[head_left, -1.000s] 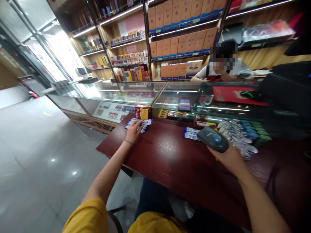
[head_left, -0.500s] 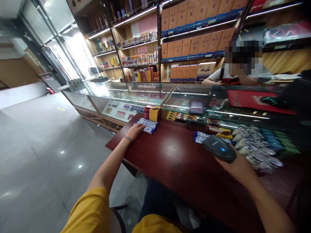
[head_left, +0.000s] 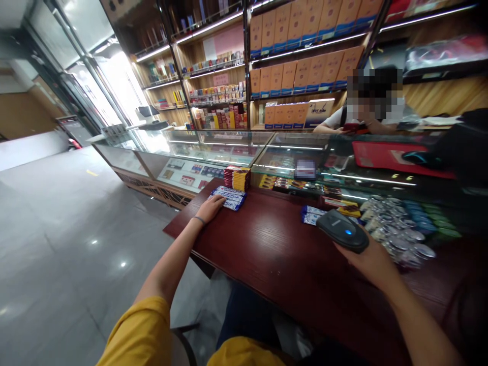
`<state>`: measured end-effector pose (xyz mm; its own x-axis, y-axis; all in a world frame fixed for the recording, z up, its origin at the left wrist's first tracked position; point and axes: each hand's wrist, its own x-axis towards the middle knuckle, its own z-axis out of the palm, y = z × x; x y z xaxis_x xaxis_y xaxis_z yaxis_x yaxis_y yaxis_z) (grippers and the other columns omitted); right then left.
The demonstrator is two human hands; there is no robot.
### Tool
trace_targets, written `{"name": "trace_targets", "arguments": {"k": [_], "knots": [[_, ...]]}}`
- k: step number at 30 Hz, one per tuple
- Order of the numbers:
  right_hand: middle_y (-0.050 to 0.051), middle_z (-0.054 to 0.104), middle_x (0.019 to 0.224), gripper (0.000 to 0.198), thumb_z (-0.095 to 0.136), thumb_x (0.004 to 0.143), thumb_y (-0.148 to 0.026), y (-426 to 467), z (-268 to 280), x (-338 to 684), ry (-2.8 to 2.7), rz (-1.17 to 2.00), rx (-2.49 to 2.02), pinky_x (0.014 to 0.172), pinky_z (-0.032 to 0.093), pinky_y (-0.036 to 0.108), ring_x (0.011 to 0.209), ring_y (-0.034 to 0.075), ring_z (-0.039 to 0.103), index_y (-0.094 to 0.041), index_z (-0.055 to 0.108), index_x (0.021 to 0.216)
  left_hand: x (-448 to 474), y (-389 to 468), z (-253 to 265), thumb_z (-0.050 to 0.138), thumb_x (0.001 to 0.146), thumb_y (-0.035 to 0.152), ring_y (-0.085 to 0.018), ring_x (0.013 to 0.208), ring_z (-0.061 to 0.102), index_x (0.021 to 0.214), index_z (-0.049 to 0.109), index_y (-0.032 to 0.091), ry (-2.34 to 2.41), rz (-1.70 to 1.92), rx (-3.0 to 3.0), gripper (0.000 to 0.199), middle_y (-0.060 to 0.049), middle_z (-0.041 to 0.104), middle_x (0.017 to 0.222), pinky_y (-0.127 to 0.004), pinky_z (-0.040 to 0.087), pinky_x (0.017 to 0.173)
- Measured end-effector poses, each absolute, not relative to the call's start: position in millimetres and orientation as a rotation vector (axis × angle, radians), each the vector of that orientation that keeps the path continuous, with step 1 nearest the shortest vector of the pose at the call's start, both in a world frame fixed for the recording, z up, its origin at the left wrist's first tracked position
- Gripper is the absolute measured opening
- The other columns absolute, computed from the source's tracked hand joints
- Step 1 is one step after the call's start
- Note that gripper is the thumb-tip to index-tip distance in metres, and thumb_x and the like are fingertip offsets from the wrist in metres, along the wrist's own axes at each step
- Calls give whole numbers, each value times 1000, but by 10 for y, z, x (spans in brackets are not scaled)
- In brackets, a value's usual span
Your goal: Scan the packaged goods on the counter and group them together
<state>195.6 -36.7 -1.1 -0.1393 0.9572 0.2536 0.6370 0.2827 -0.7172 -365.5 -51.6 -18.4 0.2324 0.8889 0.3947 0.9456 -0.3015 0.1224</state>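
Observation:
My left hand [head_left: 212,206] lies on the table with its fingers stretched out, their tips on the near left edge of a row of blue-and-white packets [head_left: 233,198]. Right behind these stands a stack of red and yellow packets [head_left: 237,178]. My right hand [head_left: 362,254] is wrapped round a dark barcode scanner [head_left: 341,230] with a lit blue light, held above the table. Beyond the scanner and partly hidden by it lie more blue-and-white packets [head_left: 310,214].
Clear-lidded round tubs [head_left: 400,234] crowd the right of the dark red table [head_left: 244,254], beside blue and green ones [head_left: 442,221]. A glass display counter [head_left: 213,145] runs behind. Across it sits a person [head_left: 331,122], near a red mat [head_left: 381,155] and a mouse [head_left: 421,158].
The view has shifted slightly. Both hands keep their places, the left at the packets and the right round the scanner.

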Motion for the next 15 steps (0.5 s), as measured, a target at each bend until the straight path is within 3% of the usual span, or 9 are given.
{"name": "trace_targets", "arguments": {"k": [5,9,15], "knots": [[11,77,90,52,70,73,-61,-407,99,1927,-1742,579,-1477,70,56,46,86,40,74,-28,62,113,-3528,-530,-98,52,100,32,-29,129,59,142,60,22,-1753,-555,-2368,43,-14,60,140,-48,49,112],[13,77,94,49,68,74,-58,-442,203,1915,-1675,490,-1460,71,57,44,91,38,75,-24,65,109,-3196,-469,-24,52,101,36,-30,132,56,142,58,21,-1730,-686,-2356,45,-15,57,144,-49,48,113],[12,78,97,50,70,77,-49,-459,362,1970,-1640,465,-1394,72,59,40,96,35,75,-21,67,118,-2268,-251,53,53,102,32,-27,126,59,117,68,21,-1612,-1041,-2341,24,-12,63,131,-46,49,111]]}}
